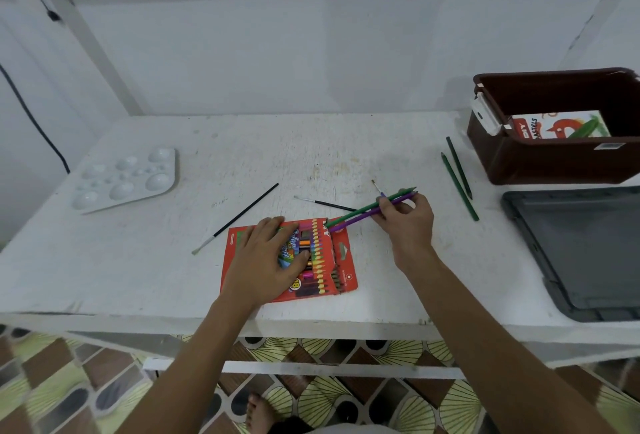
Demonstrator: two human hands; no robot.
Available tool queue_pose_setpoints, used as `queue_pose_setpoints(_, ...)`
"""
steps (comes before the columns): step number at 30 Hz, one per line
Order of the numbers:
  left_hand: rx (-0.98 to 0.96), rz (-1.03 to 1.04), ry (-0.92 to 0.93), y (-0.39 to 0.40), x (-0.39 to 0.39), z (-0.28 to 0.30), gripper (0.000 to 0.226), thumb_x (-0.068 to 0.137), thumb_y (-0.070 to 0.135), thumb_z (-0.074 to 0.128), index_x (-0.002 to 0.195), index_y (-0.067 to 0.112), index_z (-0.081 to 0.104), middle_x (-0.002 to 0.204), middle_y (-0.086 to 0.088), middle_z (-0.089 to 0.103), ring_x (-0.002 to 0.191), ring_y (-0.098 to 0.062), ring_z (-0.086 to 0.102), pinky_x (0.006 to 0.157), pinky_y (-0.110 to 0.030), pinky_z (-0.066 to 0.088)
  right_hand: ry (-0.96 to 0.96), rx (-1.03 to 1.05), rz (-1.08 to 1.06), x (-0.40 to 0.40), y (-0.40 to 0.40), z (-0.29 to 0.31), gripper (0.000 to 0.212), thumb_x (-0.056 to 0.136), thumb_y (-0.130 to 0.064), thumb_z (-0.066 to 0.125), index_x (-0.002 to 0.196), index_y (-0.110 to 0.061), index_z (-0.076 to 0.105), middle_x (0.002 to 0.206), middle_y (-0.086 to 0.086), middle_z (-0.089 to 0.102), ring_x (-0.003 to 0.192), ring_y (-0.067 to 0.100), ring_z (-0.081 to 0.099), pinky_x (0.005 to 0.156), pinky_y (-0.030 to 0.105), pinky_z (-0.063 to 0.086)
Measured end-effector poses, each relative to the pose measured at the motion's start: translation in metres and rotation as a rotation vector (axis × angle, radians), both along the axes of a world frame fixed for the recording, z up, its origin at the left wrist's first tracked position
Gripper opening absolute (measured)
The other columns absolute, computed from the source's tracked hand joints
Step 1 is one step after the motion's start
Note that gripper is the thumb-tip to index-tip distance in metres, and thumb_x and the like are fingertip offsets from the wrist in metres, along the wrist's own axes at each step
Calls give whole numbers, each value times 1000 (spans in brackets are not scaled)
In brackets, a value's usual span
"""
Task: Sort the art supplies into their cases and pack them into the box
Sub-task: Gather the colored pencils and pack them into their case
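Observation:
A red coloured-pencil case (341,260) lies flat near the table's front edge, with several pencils showing in its window. My left hand (266,257) presses flat on it. My right hand (407,217) pinches a green pencil (360,210) and a purple pencil (353,222), whose lower ends sit in the case's open top right corner. Two dark green pencils (459,177) lie loose to the right. Two black-handled paintbrushes (242,213) (329,204) rest on the table behind the case. A brown box (554,163) at the far right holds a pastels case (561,127).
A white paint palette (128,177) sits at the left of the white table (311,156). A grey lid (581,250) lies at the right edge below the brown box. A black cable (31,118) hangs by the wall at left. Patterned floor shows below.

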State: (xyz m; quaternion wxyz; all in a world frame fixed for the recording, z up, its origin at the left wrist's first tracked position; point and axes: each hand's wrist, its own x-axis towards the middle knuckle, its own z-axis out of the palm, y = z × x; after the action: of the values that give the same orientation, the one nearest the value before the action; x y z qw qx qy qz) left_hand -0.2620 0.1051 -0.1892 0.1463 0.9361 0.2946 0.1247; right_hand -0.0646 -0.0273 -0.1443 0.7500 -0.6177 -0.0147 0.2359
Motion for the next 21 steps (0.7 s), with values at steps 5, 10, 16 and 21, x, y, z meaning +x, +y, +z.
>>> queue_pose_setpoints(5, 0, 2, 3, 0, 0, 1, 68, 83, 70, 32, 137, 30, 44, 145, 2, 42, 135, -16, 35, 114, -46, 24, -60, -61, -16, -2, 10, -2, 33, 84, -2, 67, 112, -2, 49, 102, 13, 61, 81, 16, 65, 75, 33, 59)
queue_pose_setpoints(10, -2, 2, 5, 0, 0, 1, 70, 83, 71, 32, 137, 29, 44, 145, 2, 42, 135, -16, 35, 114, -45, 23, -106, -122, 76, -10, 9, -9, 46, 82, -3, 70, 118, -12, 42, 97, 6, 57, 79, 14, 64, 71, 27, 58)
queue_pose_setpoints(16, -2, -2, -4, -1, 0, 3, 70, 83, 70, 31, 138, 28, 44, 145, 1, 42, 135, -15, 35, 115, -45, 22, -750, -582, 246, -14, -1, -19, 35, 88, -41, 61, 108, -14, 55, 94, 1, 57, 88, 15, 56, 68, 12, 43)
queue_pose_setpoints(21, -8, -2, 4, -1, -1, 2, 67, 87, 67, 26, 138, 29, 44, 146, 2, 40, 137, -14, 31, 116, -42, 19, -946, -1038, 438, -7, -12, -13, 59, 89, -64, 39, 131, -24, 49, 115, 7, 61, 106, 24, 57, 79, 33, 47)
